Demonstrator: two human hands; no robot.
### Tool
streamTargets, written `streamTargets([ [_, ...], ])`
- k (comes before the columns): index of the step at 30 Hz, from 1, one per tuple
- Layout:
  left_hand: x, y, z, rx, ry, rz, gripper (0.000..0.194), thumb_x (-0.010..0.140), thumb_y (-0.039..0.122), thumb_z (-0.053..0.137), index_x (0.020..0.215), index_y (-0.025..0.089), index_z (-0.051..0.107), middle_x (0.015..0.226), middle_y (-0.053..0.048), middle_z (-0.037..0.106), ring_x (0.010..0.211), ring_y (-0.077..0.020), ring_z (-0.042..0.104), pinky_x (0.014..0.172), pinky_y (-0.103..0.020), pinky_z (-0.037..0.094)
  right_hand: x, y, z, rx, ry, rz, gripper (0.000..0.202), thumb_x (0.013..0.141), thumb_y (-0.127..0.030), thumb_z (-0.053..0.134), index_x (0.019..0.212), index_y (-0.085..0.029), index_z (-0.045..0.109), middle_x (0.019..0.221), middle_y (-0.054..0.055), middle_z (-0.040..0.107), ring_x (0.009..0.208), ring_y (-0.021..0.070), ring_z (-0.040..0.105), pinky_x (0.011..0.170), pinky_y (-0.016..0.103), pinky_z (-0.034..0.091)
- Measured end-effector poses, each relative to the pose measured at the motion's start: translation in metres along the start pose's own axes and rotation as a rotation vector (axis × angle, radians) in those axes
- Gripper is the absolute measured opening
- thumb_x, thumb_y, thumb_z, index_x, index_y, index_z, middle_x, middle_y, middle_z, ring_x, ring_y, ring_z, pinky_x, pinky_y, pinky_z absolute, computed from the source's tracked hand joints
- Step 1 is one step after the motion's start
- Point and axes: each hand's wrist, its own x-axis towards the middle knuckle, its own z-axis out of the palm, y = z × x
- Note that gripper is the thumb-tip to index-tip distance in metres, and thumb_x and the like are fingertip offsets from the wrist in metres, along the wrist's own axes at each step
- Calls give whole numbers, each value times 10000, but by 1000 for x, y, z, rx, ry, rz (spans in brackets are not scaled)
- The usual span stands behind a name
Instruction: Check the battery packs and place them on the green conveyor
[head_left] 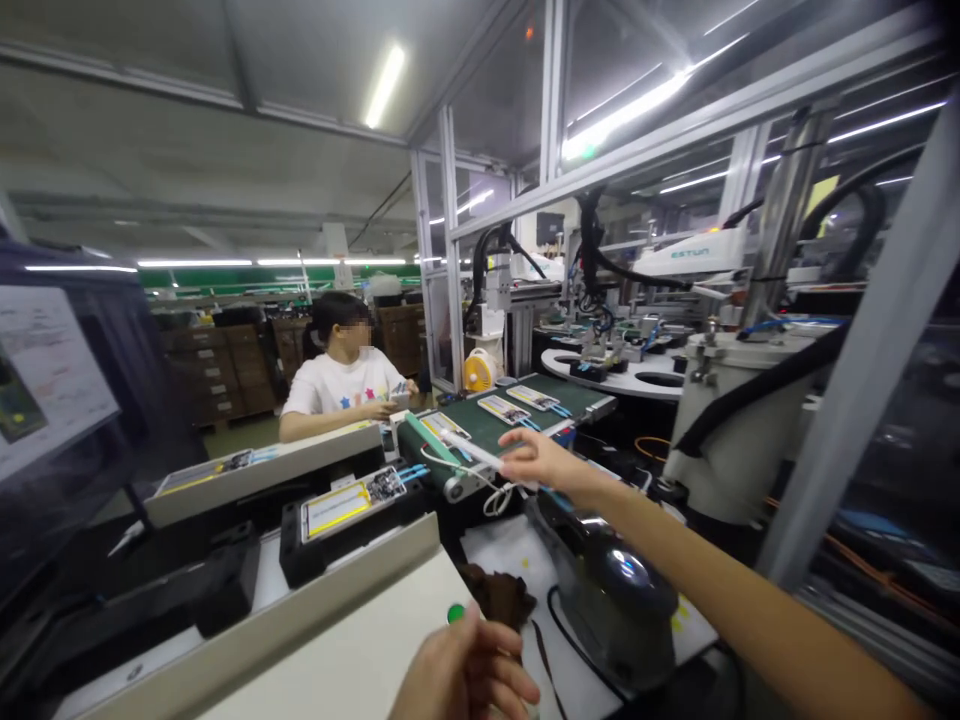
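Note:
My right hand (544,465) reaches over the near edge of the green conveyor belt (491,430), its fingers bent around a slim white piece (476,450) seen edge-on. Blue leads show just below that hand. Flat units with yellow edging and blue leads lie on the belt, one of them (504,409) beyond my fingers. My left hand (469,670), loosely curled with fingers apart, is beside a green button (455,612) on a cream panel and holds nothing. Left of the belt, another unit (337,510) with an exposed circuit board sits in a black fixture (300,560).
A dark rounded device (619,600) with a black cable stands under my right forearm. Across the line a person (345,375) in a white shirt handles a small item. Metal framing (862,330) and a robot arm (690,252) are at right. A cream rail (270,475) runs at left.

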Motion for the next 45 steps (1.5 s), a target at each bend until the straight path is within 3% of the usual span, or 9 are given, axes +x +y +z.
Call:
streamTargets([
  [5,-16,21,1,-206,-224,-277,756,751,746,466,774,33,715,685,-153,736,551,-183,686,510,-220,505,-118,-21,36,81,-339,-323,649,508,-203,821,1098,-211,550,1065,21,659,975,189,633,891,289,502],
  [9,-31,17,10,-43,-287,-228,265,694,290,700,796,46,700,791,-153,744,718,-192,699,665,-223,512,-158,-9,55,-219,-157,-591,714,622,-167,731,1291,-219,487,1236,84,597,1139,241,565,1001,357,461],
  [13,-28,-9,15,84,-186,-16,399,689,275,765,1015,106,609,896,-151,725,692,-229,693,652,-332,528,-164,19,73,-338,399,-546,531,806,-93,555,1306,-248,466,1292,94,572,1235,227,510,1051,394,426],
  [16,-22,-29,11,201,-99,86,553,708,378,782,1138,167,505,869,-109,715,710,-246,693,666,-365,524,-166,29,92,-199,578,-443,238,851,-167,583,1072,-254,590,1056,44,668,1025,177,624,910,295,514],
  [21,-23,-32,7,427,-54,155,600,763,477,703,1221,170,469,852,-79,694,725,-246,672,723,-389,528,-168,19,123,-127,626,-463,99,844,-217,627,940,-235,611,911,27,669,882,167,637,791,271,534],
  [25,-26,-24,12,667,41,319,509,754,424,709,1166,160,569,1099,-121,664,1037,-313,603,962,-413,441,-165,13,139,-185,711,-443,66,849,-237,621,911,-231,602,843,34,660,792,187,625,728,314,527],
  [33,-28,-24,21,152,80,120,536,706,351,789,1112,152,502,883,-100,699,743,-260,687,707,-384,520,-172,37,133,38,754,-299,120,888,-245,566,772,-236,595,773,26,629,761,176,611,702,283,507],
  [40,-31,-26,23,104,47,107,566,724,345,785,1154,154,471,918,-117,710,770,-257,695,710,-381,523,-173,54,134,283,596,-244,144,832,-274,654,973,-274,685,861,15,654,798,158,640,739,248,533],
  [45,-30,-28,19,156,24,42,600,689,383,810,1133,155,476,868,-97,713,772,-275,705,718,-398,533,-167,50,133,292,526,-251,76,822,-290,667,846,-259,733,801,16,620,754,149,635,670,242,535],
])
